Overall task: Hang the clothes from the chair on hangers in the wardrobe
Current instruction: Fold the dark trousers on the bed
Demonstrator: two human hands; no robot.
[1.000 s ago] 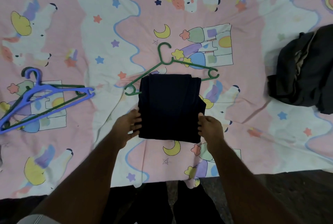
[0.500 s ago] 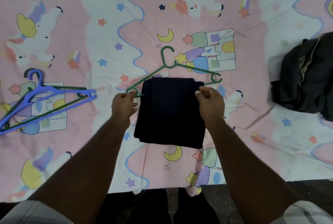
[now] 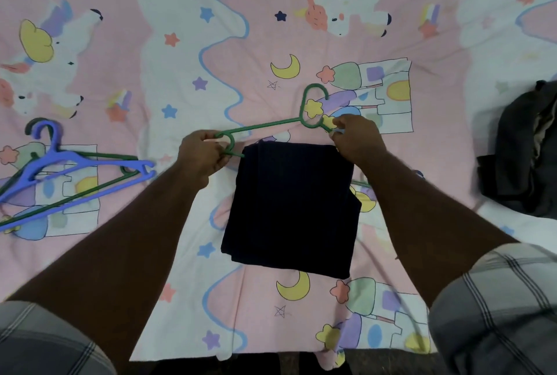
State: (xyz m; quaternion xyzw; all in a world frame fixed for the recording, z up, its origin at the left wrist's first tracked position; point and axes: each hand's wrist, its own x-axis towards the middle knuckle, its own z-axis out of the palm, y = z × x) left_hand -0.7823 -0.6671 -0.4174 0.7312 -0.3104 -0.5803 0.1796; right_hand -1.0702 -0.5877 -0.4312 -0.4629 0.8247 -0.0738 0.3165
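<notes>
A folded dark navy garment (image 3: 294, 209) lies on the patterned bedsheet (image 3: 180, 43), draped over the lower bar of a green hanger (image 3: 271, 125). My left hand (image 3: 203, 157) grips the hanger's left end loop. My right hand (image 3: 355, 139) pinches the hanger's right arm just below its hook. The hanger's right end and bottom bar are hidden under my hand and the cloth.
A blue hanger (image 3: 72, 168) and another green hanger (image 3: 75, 194) lie crossed at the left of the sheet. A heap of dark grey clothes (image 3: 521, 157) sits at the right edge. The bed's near edge runs along the bottom.
My hands left the garment's lower corners, moved up its sides, and now hold the green hanger at both shoulders. The camera moved closer.
</notes>
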